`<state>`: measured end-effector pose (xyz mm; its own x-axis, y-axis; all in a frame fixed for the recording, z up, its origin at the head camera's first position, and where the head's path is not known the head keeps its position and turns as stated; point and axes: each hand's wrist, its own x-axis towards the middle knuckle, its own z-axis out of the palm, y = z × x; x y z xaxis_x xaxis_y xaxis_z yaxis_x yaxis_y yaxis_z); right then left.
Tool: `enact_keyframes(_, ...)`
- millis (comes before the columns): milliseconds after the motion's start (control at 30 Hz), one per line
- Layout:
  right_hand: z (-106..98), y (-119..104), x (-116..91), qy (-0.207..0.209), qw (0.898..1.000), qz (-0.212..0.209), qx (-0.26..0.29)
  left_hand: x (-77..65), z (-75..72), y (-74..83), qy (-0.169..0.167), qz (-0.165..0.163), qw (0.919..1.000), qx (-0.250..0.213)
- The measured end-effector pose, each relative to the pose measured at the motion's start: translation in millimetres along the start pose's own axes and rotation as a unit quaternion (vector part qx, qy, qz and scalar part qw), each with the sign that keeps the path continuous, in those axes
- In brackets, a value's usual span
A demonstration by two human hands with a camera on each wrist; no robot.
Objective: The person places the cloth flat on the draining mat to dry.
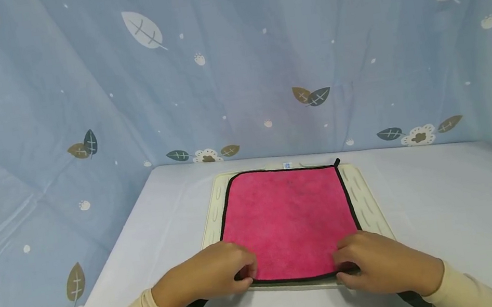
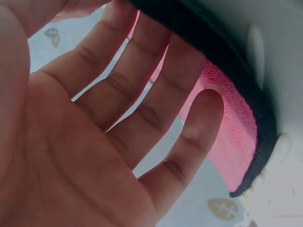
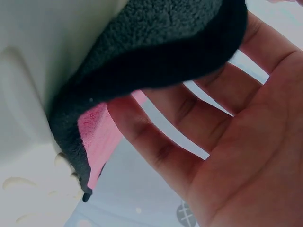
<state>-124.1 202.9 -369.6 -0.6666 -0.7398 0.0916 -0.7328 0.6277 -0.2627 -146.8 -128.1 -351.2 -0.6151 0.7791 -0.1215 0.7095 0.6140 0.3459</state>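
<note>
A square pink cloth (image 1: 290,220) with black edging lies spread over a cream board (image 1: 367,196) that has raised oval marks. At the near left corner, my left hand (image 1: 215,272) pinches the cloth's edge; its wrist view shows the fingers (image 2: 142,113) against the pink face, the black edging (image 2: 222,45) crossing the fingertips. My right hand (image 1: 379,263) pinches the near right corner. In the right wrist view that corner is raised, baring a dark grey underside (image 3: 161,23), with the fingers (image 3: 165,142) partly behind it. Both thumbs are largely out of the wrist views.
The board rests on a table with a white cover (image 1: 452,208). A small black loop (image 1: 337,162) sticks out at the cloth's far right corner, and a blue-white label (image 1: 287,165) shows at the board's far edge. Blue leaf-patterned curtain (image 1: 233,61) hangs behind and at the sides.
</note>
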Motion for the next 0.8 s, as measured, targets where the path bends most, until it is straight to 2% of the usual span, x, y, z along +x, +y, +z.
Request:
enact_keyframes(200, -0.1, -1.9, 1.1, -0.011, 1.000, 0.021, 0.021, 0.2, -0.3, 1.6, -0.008, 0.011, 0.9999, -0.004)
enact_keyframes(567, 2.1, -2.3, 3.7, -0.024, 0.999, 0.039, 0.005, 2.5, 3.4, 0.5, -0.012, 0.007, 0.9999, -0.003)
enact_keyframes(700, 0.8, -3.4, 3.4, -0.016, 0.999, 0.039, -0.002, 2.0, 3.5, 0.3, 0.002, 0.007, 0.9998, 0.016)
enact_keyframes(800, -0.6, -3.8, 3.0, 0.022, 0.998, 0.048, -0.033, 1.2, 0.9, 0.3, 0.042, 0.003, 0.9984, 0.037)
